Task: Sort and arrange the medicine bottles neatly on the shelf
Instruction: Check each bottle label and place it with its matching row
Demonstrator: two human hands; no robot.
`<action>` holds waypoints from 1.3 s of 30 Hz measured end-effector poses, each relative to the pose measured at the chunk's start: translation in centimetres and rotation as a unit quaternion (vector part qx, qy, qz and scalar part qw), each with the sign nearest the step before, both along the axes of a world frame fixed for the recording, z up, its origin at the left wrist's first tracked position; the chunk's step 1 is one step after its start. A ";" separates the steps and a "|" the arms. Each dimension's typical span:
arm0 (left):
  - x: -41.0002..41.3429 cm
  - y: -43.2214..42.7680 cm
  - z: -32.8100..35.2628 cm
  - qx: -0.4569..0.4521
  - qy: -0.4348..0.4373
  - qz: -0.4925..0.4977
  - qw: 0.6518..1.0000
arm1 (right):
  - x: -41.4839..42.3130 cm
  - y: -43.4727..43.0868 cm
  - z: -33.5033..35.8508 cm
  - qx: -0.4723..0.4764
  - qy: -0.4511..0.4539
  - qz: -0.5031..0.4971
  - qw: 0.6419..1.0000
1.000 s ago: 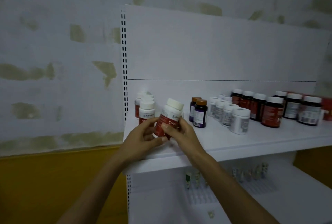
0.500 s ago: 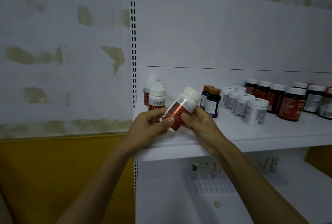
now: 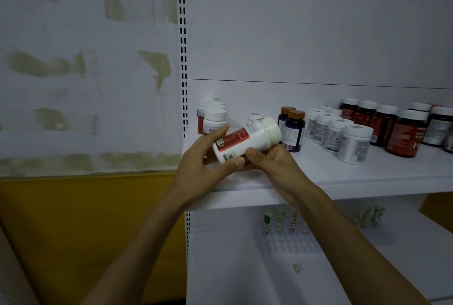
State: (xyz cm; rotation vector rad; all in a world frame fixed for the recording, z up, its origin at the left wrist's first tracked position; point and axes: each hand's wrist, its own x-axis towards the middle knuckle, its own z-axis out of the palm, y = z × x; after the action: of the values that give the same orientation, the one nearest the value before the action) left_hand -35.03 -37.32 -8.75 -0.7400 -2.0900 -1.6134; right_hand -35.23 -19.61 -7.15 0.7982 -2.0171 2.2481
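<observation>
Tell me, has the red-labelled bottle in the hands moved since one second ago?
Yes. Against the upright white-capped bottles on the left, the red-labelled bottle has tipped rightward, from nearly upright to almost lying, cap toward the purple bottles.

count — held red-label bottle (image 3: 245,141) 1 | orange-capped purple bottles (image 3: 295,133) 2 | shelves (image 3: 331,175) 2

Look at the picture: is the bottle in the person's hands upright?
No: the left hand and right hand hold the bottle tilted, its cap toward the right.

Patchy white wall (image 3: 73,99), yellow band (image 3: 81,226) below it
</observation>
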 end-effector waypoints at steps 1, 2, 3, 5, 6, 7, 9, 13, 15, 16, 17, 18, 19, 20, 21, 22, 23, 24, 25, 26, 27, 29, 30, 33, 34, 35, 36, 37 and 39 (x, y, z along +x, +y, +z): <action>0.1 0.0 0.1 0.001 -0.033 -0.018 0.999 | 0.1 0.0 0.0 -0.006 0.001 0.005 1.000; 0.1 0.0 0.2 0.000 -0.053 -0.033 0.998 | 0.1 0.0 0.0 -0.010 0.001 0.006 1.000; 0.1 0.0 0.3 0.003 -0.060 -0.044 0.997 | 0.1 0.0 0.0 -0.014 0.001 0.003 1.000; 0.4 0.0 0.4 0.026 -0.055 -0.052 0.997 | 0.2 -0.1 0.0 -0.007 0.005 -0.014 1.000; 0.5 0.0 0.4 0.042 -0.045 -0.048 0.997 | 0.2 -0.2 -0.1 0.004 0.010 -0.023 1.000; 0.6 -0.1 0.4 0.057 -0.033 -0.039 0.997 | 0.3 -0.3 -0.1 0.020 0.017 -0.030 0.999; 0.7 -0.3 0.3 0.069 0.000 -0.013 0.998 | 0.4 -0.5 -0.1 0.048 0.030 -0.036 0.998; 0.9 -0.3 0.2 0.055 0.027 -0.006 0.998 | 0.5 -0.8 -0.1 0.078 0.035 -0.029 0.996; 0.9 -0.1 0.3 0.052 0.021 -0.013 0.998 | 0.4 -0.6 -0.1 0.073 0.031 -0.029 0.996; 0.9 0.0 0.2 0.049 0.021 -0.014 0.998 | 0.4 -0.6 -0.1 0.065 0.026 -0.030 0.997; 0.8 0.0 0.2 0.046 0.022 -0.012 0.999 | 0.4 -0.5 -0.2 0.059 0.024 -0.030 0.998; 0.8 0.0 0.3 0.042 0.022 -0.009 0.999 | 0.3 -0.4 -0.2 0.055 0.022 -0.033 0.998; 0.8 0.0 0.2 0.038 0.020 -0.005 0.999 | 0.3 -0.3 -0.3 0.054 0.022 -0.038 0.998; 0.7 0.0 0.2 0.035 0.014 -0.001 0.999 | 0.2 -0.4 -0.3 0.055 0.022 -0.045 0.997; 0.6 0.1 0.1 0.029 0.006 0.007 1.000 | 0.1 -0.4 -0.4 0.060 0.024 -0.053 0.997; 0.6 0.1 0.1 0.017 -0.001 0.021 1.000 | 0.1 -0.4 -0.5 0.065 0.029 -0.058 0.996; 0.5 0.1 0.1 -0.003 0.000 0.040 0.999 | -0.1 -0.4 -0.7 0.072 0.036 -0.063 0.995; 0.6 0.0 0.1 -0.031 0.005 0.061 0.998 | -0.1 -0.5 -0.8 0.083 0.040 -0.068 0.993; 0.5 -0.1 0.1 -0.061 0.013 0.081 0.995 | -0.3 -0.6 -0.9 0.097 0.044 -0.075 0.991; 0.5 -0.2 0.0 -0.086 0.017 0.100 0.991 | -0.3 -0.7 -1.1 0.111 0.046 -0.083 0.989; 0.4 -0.4 0.0 -0.102 0.013 0.118 0.988 | -0.4 -1.0 -1.3 0.130 0.053 -0.096 0.986; 0.3 -0.8 -0.2 -0.107 -0.015 0.153 0.982 | -0.7 -1.5 -1.8 0.184 0.081 -0.146 0.969; 0.2 -0.9 -0.3 -0.104 -0.026 0.166 0.980 | -0.8 -1.7 -2.0 0.215 0.093 -0.172 0.957; 0.2 -1.0 -0.8 -0.093 -0.040 0.190 0.977 | -0.6 -2.4 -2.2 0.262 0.103 -0.214 0.935; 0.2 -0.9 -0.8 -0.094 -0.039 0.199 0.975 | -0.6 -2.5 -2.2 0.266 0.100 -0.223 0.932; 0.2 -0.8 -0.9 -0.101 -0.038 0.208 0.972 | -0.6 -2.5 -2.2 0.266 0.096 -0.230 0.931; 0.2 -0.7 -1.0 -0.111 -0.038 0.215 0.970 | -0.6 -2.5 -2.2 0.265 0.094 -0.234 0.931; 0.2 -0.6 -1.0 -0.124 -0.041 0.219 0.967 | -0.7 -2.6 -2.2 0.267 0.095 -0.236 0.930; 0.3 -0.5 -1.1 -0.155 -0.044 0.226 0.961 | -0.9 -2.6 -2.4 0.281 0.102 -0.239 0.924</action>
State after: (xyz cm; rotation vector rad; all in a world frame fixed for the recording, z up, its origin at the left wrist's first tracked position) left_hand -34.76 -37.82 -9.84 -0.2461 -2.3870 -1.1050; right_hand -36.15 -22.23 -9.50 0.4483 -2.4351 1.2902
